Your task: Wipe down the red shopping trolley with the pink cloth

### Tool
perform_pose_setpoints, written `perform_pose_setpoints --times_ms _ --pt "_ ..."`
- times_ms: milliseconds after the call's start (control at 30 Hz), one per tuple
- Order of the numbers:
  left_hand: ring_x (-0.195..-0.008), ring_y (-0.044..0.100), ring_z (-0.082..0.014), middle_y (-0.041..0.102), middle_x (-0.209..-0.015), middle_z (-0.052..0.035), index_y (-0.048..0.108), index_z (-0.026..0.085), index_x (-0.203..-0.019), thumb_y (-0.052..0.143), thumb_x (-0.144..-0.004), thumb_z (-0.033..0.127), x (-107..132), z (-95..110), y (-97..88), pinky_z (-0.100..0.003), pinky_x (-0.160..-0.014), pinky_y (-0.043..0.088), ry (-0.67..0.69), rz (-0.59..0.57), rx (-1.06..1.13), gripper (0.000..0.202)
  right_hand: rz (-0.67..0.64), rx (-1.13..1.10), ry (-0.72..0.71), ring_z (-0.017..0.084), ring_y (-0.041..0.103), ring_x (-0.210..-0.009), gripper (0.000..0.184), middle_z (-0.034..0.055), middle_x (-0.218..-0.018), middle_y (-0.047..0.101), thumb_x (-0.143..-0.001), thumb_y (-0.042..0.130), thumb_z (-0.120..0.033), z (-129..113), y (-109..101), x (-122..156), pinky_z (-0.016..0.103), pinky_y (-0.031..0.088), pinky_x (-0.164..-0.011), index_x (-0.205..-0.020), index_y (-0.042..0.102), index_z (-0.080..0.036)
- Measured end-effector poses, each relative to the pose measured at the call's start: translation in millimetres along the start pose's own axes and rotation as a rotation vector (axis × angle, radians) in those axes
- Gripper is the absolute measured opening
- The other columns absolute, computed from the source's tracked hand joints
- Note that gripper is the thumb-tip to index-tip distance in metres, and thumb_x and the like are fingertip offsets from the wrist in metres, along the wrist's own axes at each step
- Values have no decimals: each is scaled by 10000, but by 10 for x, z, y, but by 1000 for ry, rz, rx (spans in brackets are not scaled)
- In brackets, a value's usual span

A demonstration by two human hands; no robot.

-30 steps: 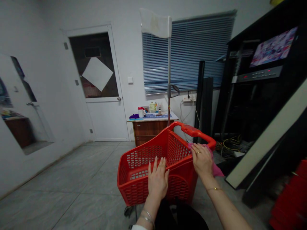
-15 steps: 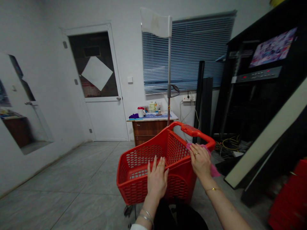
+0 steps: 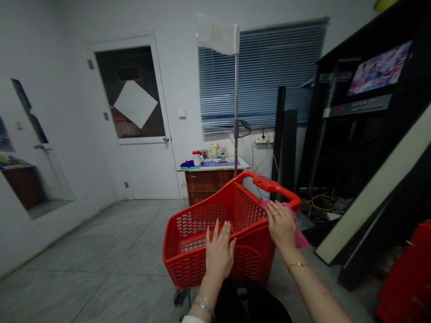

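In front of me stands a red plastic shopping cart [image 3: 182,264] with a lattice-walled basket and a loop handle at its right end. My left hand [image 3: 218,251] lies on the near rim, fingers stretched out over the basket and holding nothing. A pink cloth [image 3: 302,238] is under my right hand [image 3: 281,224], which presses it against the cart's upper edge just below the handle. The cloth's lower part hangs out past the hand; the rest is hidden beneath the palm and fingers. From the handle end rises a metal pole [image 3: 236,98] carrying a white flag [image 3: 215,33].
Behind the cart, a wooden desk [image 3: 208,183] holds a white jar with a red lid [image 3: 196,158] and a purple cloth [image 3: 187,164]. Long panels [image 3: 367,211] lean at the right, near loose cables [image 3: 319,202] and red boxes [image 3: 409,273]. A white door [image 3: 148,168] is at the back left.
The view has shifted very slightly. Both hands keep nearly the same places on the cart, the right one still on the pink cloth.
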State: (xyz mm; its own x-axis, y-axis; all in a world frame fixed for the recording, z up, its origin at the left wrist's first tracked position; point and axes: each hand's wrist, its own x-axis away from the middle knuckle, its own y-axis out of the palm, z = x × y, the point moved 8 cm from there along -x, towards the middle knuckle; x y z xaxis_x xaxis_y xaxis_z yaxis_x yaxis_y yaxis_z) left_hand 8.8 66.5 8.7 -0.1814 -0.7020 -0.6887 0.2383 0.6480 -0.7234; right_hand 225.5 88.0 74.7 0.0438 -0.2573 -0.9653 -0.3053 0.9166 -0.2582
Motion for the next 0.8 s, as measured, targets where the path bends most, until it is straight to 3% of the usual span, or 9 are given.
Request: perform_pose_setpoints --times_ms 100,167,267,367,433,533,667,733,800 --pt "-1443 330 -253 501 -1478 -31 368 275 -1485 409 -990 345 2 -10 10 -543 -1142 329 -4 -14 1 502 -77 -58 -105 240 627 -1115 276 88 -1155 717 -965 496 -221 -477 105 178 450 431 -1045 -1157 686 -166" --pt "-1443 329 -256 500 -1478 -34 377 268 -1481 407 -991 347 5 -25 18 -543 -1143 328 6 -24 4 497 -160 -116 -205 216 631 -1107 288 61 -1176 712 -970 482 -209 -651 144 236 419 440 -1040 -1180 678 -192" --pt "-1442 331 -253 504 -1476 -31 377 265 -1480 410 -991 347 8 -48 18 -536 -1147 326 14 -24 -2 496 -201 -134 -247 197 643 -1091 304 59 -1195 705 -981 467 -234 -390 94 136 394 456 -1026 -1208 669 -206" --pt "-1446 324 -247 498 -1480 -26 364 264 -1485 407 -993 346 9 -43 14 -537 -1151 320 10 -21 3 501 -98 -69 -121 216 652 -1084 314 89 -1171 712 -986 468 -291 137 -21 -57 415 465 -1021 -1192 679 -186" --pt "-1450 314 -246 489 -1486 -22 357 269 -1489 402 -995 348 8 -29 15 -544 -1154 312 3 -22 10 502 -7 -12 -23 243 647 -1095 310 107 -1149 717 -980 478 -299 255 -69 -85 447 460 -1026 -1155 695 -162" --pt "-1451 313 -250 484 -1490 -23 356 273 -1489 403 -994 348 3 -13 10 -553 -1151 313 -7 -21 9 503 -13 -2 -33 253 637 -1106 275 102 -1139 721 -969 493 -249 -153 18 60 465 441 -1042 -1120 704 -156" --pt "-1440 335 -249 499 -1479 -27 376 256 -1479 412 -991 339 -3 -18 -4 -543 -1145 330 9 -20 -13 497 -195 -145 -224 210 638 -1094 286 59 -1169 715 -975 477 -216 -858 193 281 412 439 -1049 -1172 682 -190" --pt "-1435 344 -247 505 -1475 -26 377 256 -1478 417 -989 335 -3 -26 -9 -531 -1144 336 21 -19 -25 498 -233 -182 -265 201 639 -1089 293 54 -1179 711 -980 472 -219 -816 178 258 399 444 -1040 -1193 672 -193" --pt "-1434 346 -244 507 -1474 -25 366 262 -1484 422 -988 334 -2 -26 -9 -522 -1143 339 30 -13 -34 505 -231 -172 -249 200 644 -1084 297 62 -1178 711 -985 466 -230 -519 130 148 397 448 -1032 -1197 670 -191"
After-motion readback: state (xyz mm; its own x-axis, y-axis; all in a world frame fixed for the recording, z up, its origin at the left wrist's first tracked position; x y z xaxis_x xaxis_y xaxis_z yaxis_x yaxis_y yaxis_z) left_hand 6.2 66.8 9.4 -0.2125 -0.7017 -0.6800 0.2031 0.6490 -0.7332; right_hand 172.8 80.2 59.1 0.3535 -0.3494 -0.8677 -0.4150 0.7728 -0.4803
